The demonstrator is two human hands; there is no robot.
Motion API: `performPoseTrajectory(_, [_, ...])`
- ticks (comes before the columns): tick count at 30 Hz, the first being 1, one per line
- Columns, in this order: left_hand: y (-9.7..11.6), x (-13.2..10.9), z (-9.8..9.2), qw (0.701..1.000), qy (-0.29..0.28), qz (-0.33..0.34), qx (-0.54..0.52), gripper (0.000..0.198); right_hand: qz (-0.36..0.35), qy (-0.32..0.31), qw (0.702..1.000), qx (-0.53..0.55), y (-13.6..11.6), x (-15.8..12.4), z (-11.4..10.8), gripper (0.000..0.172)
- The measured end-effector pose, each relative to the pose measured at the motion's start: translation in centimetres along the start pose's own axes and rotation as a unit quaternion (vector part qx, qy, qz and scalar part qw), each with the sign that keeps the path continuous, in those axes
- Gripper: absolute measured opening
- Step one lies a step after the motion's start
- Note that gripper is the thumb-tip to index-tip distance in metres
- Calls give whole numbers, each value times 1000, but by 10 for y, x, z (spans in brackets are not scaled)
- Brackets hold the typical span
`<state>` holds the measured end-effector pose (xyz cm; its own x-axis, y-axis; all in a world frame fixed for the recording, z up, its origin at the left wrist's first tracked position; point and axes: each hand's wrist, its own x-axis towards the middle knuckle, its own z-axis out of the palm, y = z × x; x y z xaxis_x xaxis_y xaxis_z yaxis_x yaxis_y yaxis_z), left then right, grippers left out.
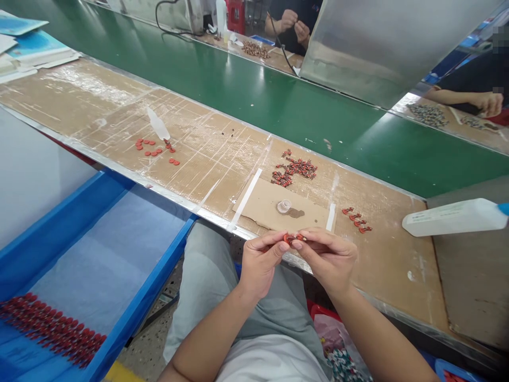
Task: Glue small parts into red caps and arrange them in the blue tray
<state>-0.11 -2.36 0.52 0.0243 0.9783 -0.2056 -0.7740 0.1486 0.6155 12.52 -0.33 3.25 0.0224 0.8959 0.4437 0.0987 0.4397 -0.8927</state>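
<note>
- At the cardboard-topped bench (222, 159) edge, fingers of left hand (258, 262) and right hand (326, 257) jointly pinch one small red leaded component (294, 238).
- Judged done: red component rows (51, 326) in blue plastic tray (139, 307).
- Judged remaining: loose red component pile (294, 171).

Fingertips of the left hand (260, 262) and right hand (328, 257) cover most of the small red piece (294, 238) at the near edge of the table (79, 101); its shape is too small to tell. The white bottle (453, 216) at the table's right end is cut off by the picture's edge.
</note>
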Motion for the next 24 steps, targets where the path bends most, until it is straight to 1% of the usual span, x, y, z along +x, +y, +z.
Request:
performPoseTrajectory(3, [1,-1,2,1000,-4,-1,2,21,14,-4,1000,14,1,-1,-2,27])
performPoseTrajectory(7, [1,-1,4,1000,6,-5,3,23,35,9,999,8,5,-5,-5,25])
performPoseTrajectory(11, [2,-1,6,1000,16,-12,-2,25,38,10,999,4,7,-6,-6,25])
performPoseTrajectory(16, [-1,-1,4,1000,15,-19,-8,24,27,8,1000,2,7,-7,-6,26])
performPoseTrajectory(20, [-2,-1,4,1000,19,-22,-7,25,33,16,999,-7,7,-7,-6,23])
performPoseTrajectory(24, [-1,0,5,1000,16,-21,-4,23,37,14,999,-6,9,-7,-7,25])
